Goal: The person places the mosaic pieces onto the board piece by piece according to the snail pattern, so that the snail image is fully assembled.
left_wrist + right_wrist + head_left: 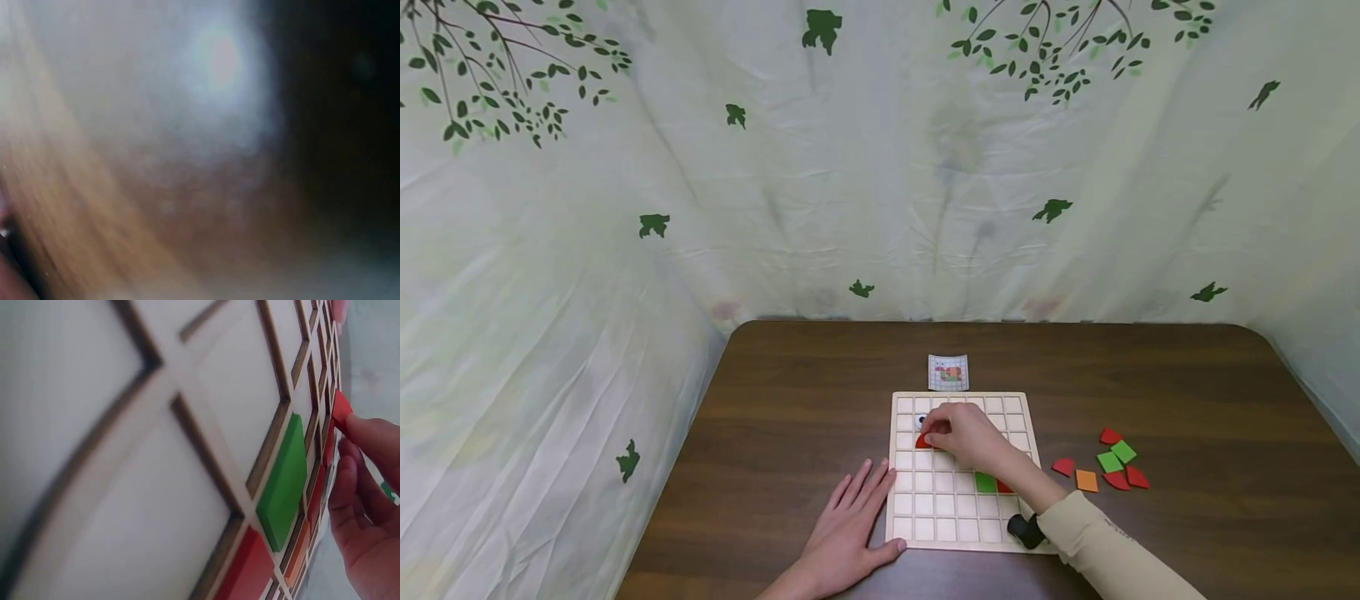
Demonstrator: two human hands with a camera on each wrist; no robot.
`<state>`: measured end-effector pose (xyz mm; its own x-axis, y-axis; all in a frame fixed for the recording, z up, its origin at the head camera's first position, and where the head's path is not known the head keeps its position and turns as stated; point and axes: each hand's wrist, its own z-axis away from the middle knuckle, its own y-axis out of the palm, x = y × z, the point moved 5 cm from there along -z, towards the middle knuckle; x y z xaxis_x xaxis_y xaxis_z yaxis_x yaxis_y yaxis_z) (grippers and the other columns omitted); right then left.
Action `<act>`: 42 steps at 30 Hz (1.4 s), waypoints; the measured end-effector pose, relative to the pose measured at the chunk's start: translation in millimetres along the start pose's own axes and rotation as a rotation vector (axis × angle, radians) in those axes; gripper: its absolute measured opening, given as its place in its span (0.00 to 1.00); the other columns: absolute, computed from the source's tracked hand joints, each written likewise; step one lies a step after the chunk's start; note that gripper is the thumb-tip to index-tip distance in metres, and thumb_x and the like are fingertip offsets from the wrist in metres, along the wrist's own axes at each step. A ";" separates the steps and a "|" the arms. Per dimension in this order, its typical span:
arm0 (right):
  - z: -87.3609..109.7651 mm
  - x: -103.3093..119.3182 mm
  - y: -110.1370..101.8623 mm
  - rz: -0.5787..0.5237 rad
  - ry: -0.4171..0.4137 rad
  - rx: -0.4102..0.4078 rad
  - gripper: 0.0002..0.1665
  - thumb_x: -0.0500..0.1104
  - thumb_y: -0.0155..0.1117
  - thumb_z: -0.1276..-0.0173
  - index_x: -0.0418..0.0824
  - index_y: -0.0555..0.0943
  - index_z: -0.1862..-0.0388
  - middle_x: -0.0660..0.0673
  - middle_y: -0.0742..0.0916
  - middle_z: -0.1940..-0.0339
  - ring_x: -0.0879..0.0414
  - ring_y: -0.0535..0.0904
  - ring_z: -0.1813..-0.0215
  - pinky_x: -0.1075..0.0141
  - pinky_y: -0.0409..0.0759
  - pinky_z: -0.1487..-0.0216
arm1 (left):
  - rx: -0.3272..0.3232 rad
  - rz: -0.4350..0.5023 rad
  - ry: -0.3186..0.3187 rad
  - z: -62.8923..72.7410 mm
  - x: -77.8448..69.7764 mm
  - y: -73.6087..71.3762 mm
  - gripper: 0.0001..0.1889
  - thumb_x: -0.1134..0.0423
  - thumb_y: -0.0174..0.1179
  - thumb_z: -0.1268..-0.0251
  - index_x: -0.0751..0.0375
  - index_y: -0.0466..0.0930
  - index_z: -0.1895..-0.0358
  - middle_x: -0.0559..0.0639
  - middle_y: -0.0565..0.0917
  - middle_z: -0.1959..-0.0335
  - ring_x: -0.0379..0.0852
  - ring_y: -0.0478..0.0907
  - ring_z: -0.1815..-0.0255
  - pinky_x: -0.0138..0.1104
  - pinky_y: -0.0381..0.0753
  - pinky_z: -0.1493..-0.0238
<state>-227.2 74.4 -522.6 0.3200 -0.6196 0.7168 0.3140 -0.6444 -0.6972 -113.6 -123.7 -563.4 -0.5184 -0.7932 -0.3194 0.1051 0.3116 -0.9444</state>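
At pale gridded board (923,505), thin, plain red piece (340,408), pinched by right hand (972,437)

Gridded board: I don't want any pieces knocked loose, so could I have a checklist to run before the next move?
1. Red piece pinched by the right hand: ok.
2. Red piece fully seated in a cell: cannot tell.
3. Left hand at the left edge of the gridded board: ok.
4. Loose pieces apart from the board: ok.
5. Pattern card uncovered: ok.
6. Left wrist view sharp: not ok, blurred.
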 end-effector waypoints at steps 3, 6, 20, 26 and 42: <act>0.9 1.8 -0.3 0.031 -0.028 -0.022 0.05 0.38 0.71 0.36 0.49 0.87 0.67 0.58 0.82 0.70 0.63 0.75 0.68 0.66 0.76 0.64 | 0.000 0.000 0.000 0.0 -0.1 -0.1 0.46 0.29 0.51 0.36 0.51 0.52 0.21 0.46 0.50 0.20 0.48 0.42 0.21 0.42 0.37 0.29; 2.3 2.2 -0.7 0.061 -0.044 -0.038 0.05 0.38 0.72 0.38 0.49 0.88 0.68 0.58 0.82 0.69 0.64 0.75 0.68 0.66 0.75 0.64 | -0.003 0.002 0.006 -0.3 -0.4 0.3 0.46 0.30 0.51 0.36 0.52 0.53 0.21 0.46 0.51 0.20 0.49 0.43 0.21 0.42 0.38 0.29; 14.7 -9.7 -14.1 0.000 0.053 -0.051 0.05 0.38 0.70 0.36 0.48 0.87 0.63 0.58 0.80 0.69 0.61 0.75 0.67 0.65 0.77 0.64 | -0.025 0.007 0.014 -0.5 -1.1 -0.7 0.46 0.29 0.49 0.36 0.51 0.53 0.21 0.47 0.53 0.21 0.52 0.46 0.21 0.42 0.39 0.28; 32.3 -18.2 -26.0 -0.034 0.123 -0.072 0.07 0.39 0.71 0.36 0.48 0.86 0.60 0.57 0.81 0.66 0.59 0.75 0.65 0.64 0.78 0.61 | 0.001 0.001 0.003 -0.7 -0.5 0.6 0.46 0.28 0.47 0.35 0.50 0.51 0.21 0.46 0.51 0.20 0.50 0.44 0.21 0.39 0.33 0.28; 75.8 -36.0 -48.3 -0.021 0.133 -0.117 0.10 0.36 0.71 0.38 0.46 0.86 0.57 0.56 0.84 0.62 0.59 0.76 0.63 0.65 0.77 0.63 | -0.002 0.003 0.001 -0.3 -1.2 -0.5 0.46 0.29 0.49 0.36 0.51 0.52 0.21 0.46 0.52 0.20 0.51 0.45 0.21 0.41 0.35 0.28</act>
<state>-186.2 161.8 -515.6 0.1909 -0.6543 0.7317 0.2102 -0.7009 -0.6816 -113.3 -122.8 -562.5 -0.5188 -0.7919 -0.3222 0.1051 0.3149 -0.9433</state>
